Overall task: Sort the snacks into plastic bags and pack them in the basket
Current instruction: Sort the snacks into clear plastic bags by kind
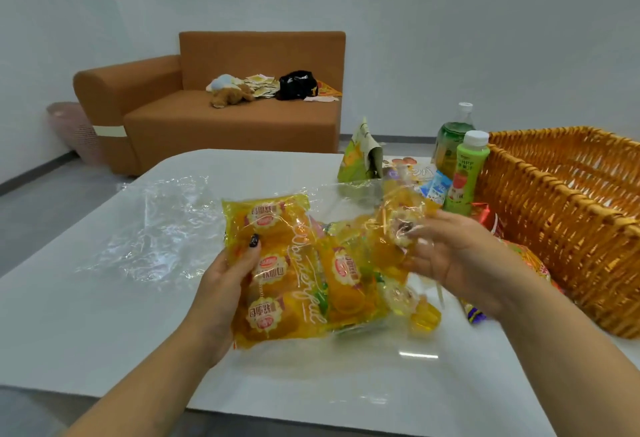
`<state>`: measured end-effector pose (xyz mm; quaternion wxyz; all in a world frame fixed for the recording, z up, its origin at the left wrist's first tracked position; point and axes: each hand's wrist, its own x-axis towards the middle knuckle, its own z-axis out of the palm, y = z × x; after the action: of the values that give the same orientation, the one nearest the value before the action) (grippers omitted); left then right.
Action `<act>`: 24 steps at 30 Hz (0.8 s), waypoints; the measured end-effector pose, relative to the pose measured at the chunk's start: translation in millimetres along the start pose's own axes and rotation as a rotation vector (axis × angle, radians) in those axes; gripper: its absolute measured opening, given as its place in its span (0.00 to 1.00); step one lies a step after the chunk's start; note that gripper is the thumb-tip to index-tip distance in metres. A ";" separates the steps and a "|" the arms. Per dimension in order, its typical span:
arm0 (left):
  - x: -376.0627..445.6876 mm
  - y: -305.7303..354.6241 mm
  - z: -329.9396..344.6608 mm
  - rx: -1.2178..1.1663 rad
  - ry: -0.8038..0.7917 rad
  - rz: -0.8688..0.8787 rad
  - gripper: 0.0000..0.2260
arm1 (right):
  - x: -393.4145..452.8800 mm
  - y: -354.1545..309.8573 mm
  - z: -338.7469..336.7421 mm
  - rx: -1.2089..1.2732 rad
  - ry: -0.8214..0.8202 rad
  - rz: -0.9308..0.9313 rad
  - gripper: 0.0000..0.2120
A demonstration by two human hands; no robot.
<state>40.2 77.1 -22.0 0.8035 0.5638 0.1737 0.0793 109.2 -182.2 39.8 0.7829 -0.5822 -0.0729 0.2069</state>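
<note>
Left hand [227,284] grips yellow snack pack [273,270] — right hand [453,256] pinches clear plastic bag [398,228] around snacks, above white tabletop [104,315]; wicker basket [568,214] at right.

Both bare forearms reach in from the near edge toward the middle, angled toward each other. The left hand [225,273] sits thumb-up, dark-painted thumbnail on top, fingers wrapped underneath what it grips. The right hand [453,256] is on the right side, palm turned left and a bit up, fingertips [415,234] pinching at the far end. Wrists fairly straight, both raised off the tabletop.
</note>
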 end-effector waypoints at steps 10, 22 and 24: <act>-3.2 0.2 6.1 0.143 -0.120 0.018 0.21 | -3.6 5.5 17.2 -0.389 0.011 0.011 0.22; -10.2 -8.9 19.8 0.090 -0.209 -0.103 0.21 | -8.4 5.4 21.6 -0.686 -0.015 -0.088 0.18; -10.8 -9.5 21.3 0.040 -0.185 -0.134 0.22 | -7.1 2.0 20.3 -0.582 -0.044 -0.056 0.13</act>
<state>37.4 51.6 -22.4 0.8083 0.5717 0.1376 -0.0302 95.0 -166.7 45.2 0.5868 -0.7753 -0.1620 0.1684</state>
